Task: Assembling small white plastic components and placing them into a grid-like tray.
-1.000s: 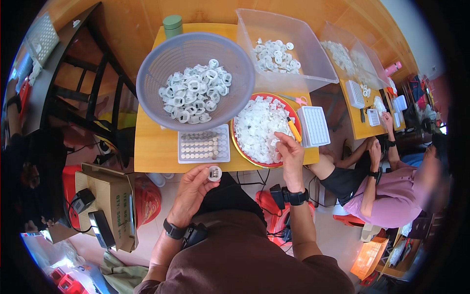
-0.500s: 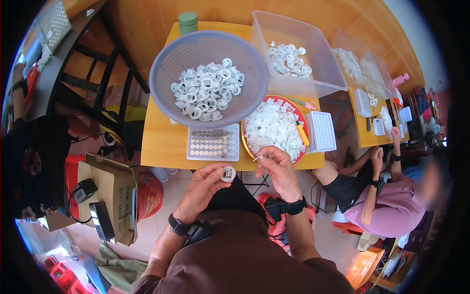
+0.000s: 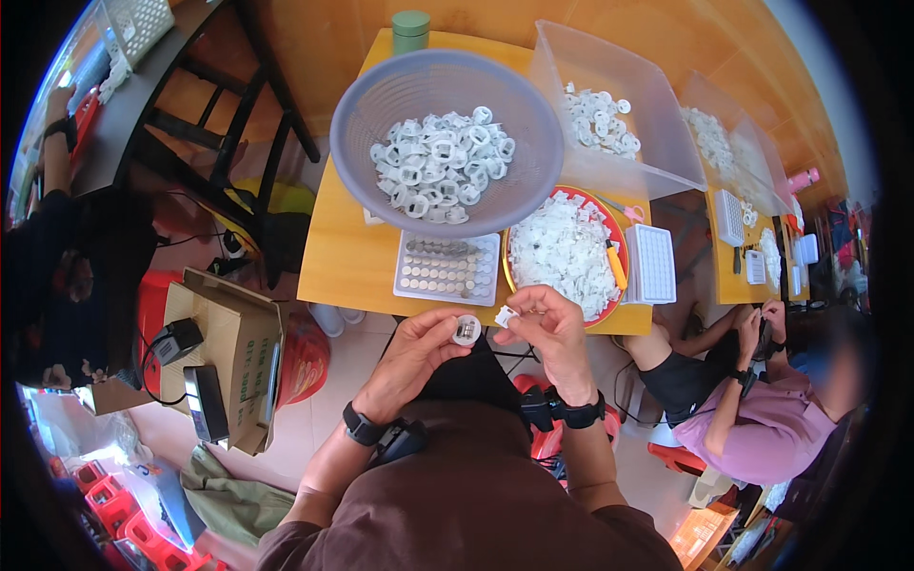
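Observation:
Between thumb and fingers, my left hand point(image 3: 417, 348) grips a small round white plastic housing point(image 3: 466, 330), its hollow side with metal parts facing up. Close beside it, my right hand point(image 3: 552, 338) pinches a small white plastic cover point(image 3: 506, 316); the two pieces are a little apart. Just beyond the hands, a white tray point(image 3: 405, 291) holds rows of silver button cells point(image 3: 440, 271). To its right stands a red round tray with a yellow rim point(image 3: 624, 285), heaped with small white plastic pieces point(image 3: 562, 249). An orange-handled tool point(image 3: 616, 265) lies on that heap's right side.
A grey basket point(image 3: 347, 119) of white housings and a clear bin point(image 3: 619, 71) stand farther back on the yellow table point(image 3: 333, 271). Stacked white trays point(image 3: 651, 265) are at right. Another person point(image 3: 762, 419) sits to the right; a cardboard box point(image 3: 233, 352) stands left.
The view has shifted, so the table appears farther right. My right hand has turned the white cover to show its flat face and brought it nearer the round housing.

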Tool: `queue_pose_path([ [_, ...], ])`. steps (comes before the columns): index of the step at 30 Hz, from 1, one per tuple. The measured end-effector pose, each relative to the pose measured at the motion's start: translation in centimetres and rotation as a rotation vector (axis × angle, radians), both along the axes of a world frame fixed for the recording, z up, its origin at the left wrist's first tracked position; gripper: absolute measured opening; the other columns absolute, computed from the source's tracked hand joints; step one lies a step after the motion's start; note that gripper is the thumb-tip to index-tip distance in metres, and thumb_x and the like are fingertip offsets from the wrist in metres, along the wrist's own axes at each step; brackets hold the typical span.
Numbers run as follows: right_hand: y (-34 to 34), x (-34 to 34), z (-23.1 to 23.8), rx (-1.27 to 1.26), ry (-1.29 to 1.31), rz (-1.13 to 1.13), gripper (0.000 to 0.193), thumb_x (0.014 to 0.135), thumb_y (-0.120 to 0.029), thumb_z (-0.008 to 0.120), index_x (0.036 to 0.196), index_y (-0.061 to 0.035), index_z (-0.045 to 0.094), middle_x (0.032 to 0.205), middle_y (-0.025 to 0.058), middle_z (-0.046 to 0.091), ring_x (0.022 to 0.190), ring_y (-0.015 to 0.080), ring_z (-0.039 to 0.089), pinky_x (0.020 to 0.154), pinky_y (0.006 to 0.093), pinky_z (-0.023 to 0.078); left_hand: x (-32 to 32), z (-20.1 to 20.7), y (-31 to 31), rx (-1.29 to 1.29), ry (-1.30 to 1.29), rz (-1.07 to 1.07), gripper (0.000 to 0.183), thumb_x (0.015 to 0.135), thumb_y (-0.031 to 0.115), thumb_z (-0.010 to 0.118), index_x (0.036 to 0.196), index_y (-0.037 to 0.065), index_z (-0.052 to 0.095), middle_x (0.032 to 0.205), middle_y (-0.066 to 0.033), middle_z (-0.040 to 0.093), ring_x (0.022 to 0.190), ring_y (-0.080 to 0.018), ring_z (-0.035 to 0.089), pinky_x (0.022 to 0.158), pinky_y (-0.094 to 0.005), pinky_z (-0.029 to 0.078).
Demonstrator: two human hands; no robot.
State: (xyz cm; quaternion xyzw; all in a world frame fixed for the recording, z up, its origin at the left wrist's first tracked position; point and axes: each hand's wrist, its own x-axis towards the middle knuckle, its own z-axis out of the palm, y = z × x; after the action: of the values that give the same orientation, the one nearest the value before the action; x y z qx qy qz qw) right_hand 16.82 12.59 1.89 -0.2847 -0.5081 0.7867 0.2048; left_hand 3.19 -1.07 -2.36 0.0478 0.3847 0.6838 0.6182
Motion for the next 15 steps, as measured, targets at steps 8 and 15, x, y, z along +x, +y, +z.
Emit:
queue_pose_path([
  [8, -0.8, -0.8, 0.4, 0.306, -0.036, 0.143, 0.017, 0.078, 0.006, 0.06, 0.094, 0.0011, 0.064, 0.082, 0.0045, 0.057, 0.073, 0.0113, 0.059, 0.062, 0.0203, 0.048, -0.2, -0.4, -0.3, 0.043, -0.01, 0.023, 0.026, 0.092, 0.016, 0.051, 0.111, 0.0, 0.057, 0.098, -0.0069, 0.062, 0.085, -0.0113, 0.06, 0.075, -0.0239, 0.052],
  [15, -1.7, -1.9, 1.5, 0.743, -0.143, 0.207, 0.018, 0.074, 0.007, 0.063, 0.09, -0.0009, 0.065, 0.081, 0.0073, 0.06, 0.067, 0.0136, 0.058, 0.06, 0.0232, 0.046, -0.1, -0.2, -0.4, 0.055, 0.01, -0.002, 0.026, 0.092, 0.018, 0.052, 0.11, 0.0, 0.059, 0.097, -0.0058, 0.062, 0.08, -0.0093, 0.058, 0.072, -0.0227, 0.051],
])
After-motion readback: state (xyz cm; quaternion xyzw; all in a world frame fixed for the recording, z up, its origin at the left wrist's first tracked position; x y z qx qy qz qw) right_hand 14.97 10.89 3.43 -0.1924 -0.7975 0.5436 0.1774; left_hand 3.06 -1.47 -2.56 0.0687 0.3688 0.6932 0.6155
